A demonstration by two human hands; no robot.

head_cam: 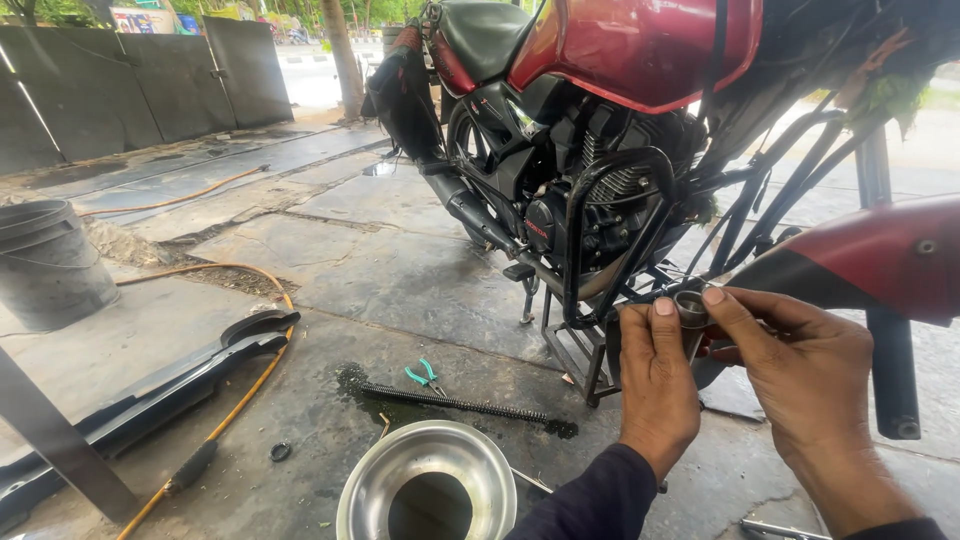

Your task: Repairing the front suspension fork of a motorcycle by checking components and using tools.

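Motorcycle (600,130): a red machine stands on its stand on the wet stone floor (380,270), tank and black seat at the top of the view, engine and black crash guard (620,230) facing the camera; it looks partly stripped at the front, with a red mudguard (880,255) close at the right.
Bucket (45,260): a grey one sits at the left edge, well apart from the work.
Black panels (170,385): long plastic parts lie on the floor at the left, an orange hose (250,375) curling beside them.
Steel bowl (425,480): a shiny basin rests on the floor just below the hands, dark liquid in its bottom.
Long spring (460,403): a black coil lies flat in a dark oily patch, between bowl and motorcycle.
Green-handled pliers (425,374): lie just beside the spring, untouched.
Left hand (658,385): raised in front of the crash guard, fingertips pinching the near side of the small ring.
Right hand (800,375): thumb and fingers gripping the same ring from the other side.
Metal ring (691,308): a small grey cup-like piece, held up between both hands, above the floor.
Progress: judging by the spring and oil already out and the ring off the machine, dismantling seems well along; refitting looks undone.
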